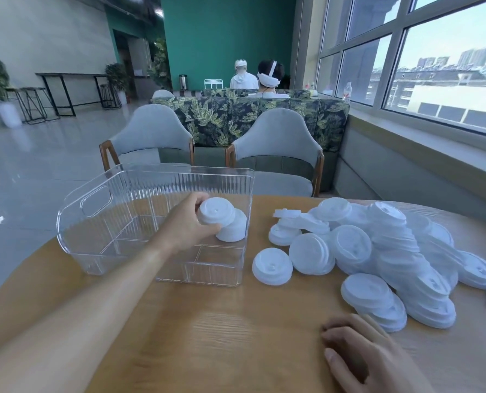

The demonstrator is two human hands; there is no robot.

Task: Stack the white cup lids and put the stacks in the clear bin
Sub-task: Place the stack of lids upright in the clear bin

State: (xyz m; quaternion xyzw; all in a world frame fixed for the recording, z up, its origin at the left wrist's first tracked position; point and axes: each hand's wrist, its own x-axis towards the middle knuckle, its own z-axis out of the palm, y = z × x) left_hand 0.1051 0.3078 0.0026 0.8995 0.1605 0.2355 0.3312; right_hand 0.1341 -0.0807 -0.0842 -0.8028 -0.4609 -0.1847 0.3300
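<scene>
My right hand [361, 355] lies nearest, flat on the wooden table [222, 336], fingers loosely apart, gripping nothing. My left hand [191, 225] reaches inside the clear bin [94, 205], fingers curled round a stack of white lids [216, 212] that leans on another stack [234, 226] by the bin's right wall. Loose lids [383, 251] heap to the right; one lid [272, 266] sits just beside the bin. Two grey chairs [276, 137] stand behind
</scene>
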